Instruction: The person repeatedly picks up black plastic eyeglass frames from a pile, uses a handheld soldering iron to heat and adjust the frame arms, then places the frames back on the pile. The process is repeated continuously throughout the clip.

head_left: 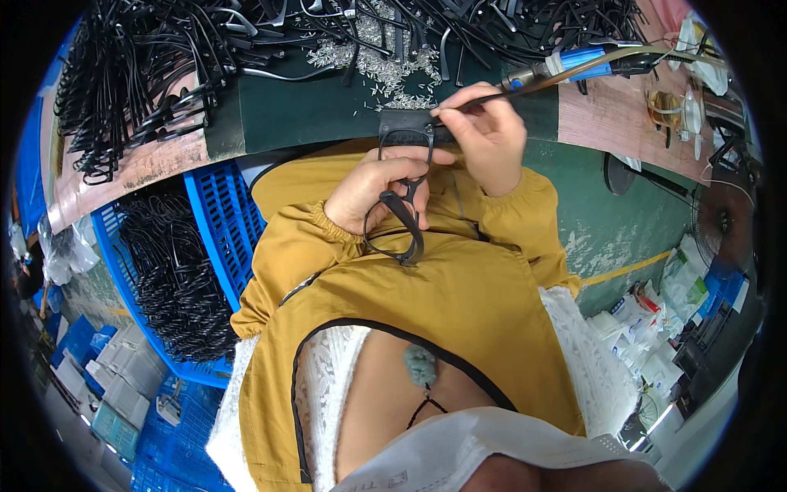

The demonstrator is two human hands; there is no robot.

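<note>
My left hand (369, 190) is closed around a black eyeglass frame (403, 215), held upright on its side at the table's front edge. One rim is uppermost, beside a small dark block (395, 121); the lower rim has a temple folded near it. With thumb and fingers, my right hand (490, 135) pinches a slim black eyeglass temple (515, 92), its near end at the frame's upper corner. Whether the two touch I cannot tell. The temple's far end overlaps a blue electric screwdriver (578, 61), so where it stops is unclear.
Small silver screws (402, 78) lie heaped on the dark green mat (287, 115). Black frames and temples (147, 74) are piled along the table's back and left. A blue basket (217, 238) full of black frames stands at my left. A fan (721, 221) is at the right.
</note>
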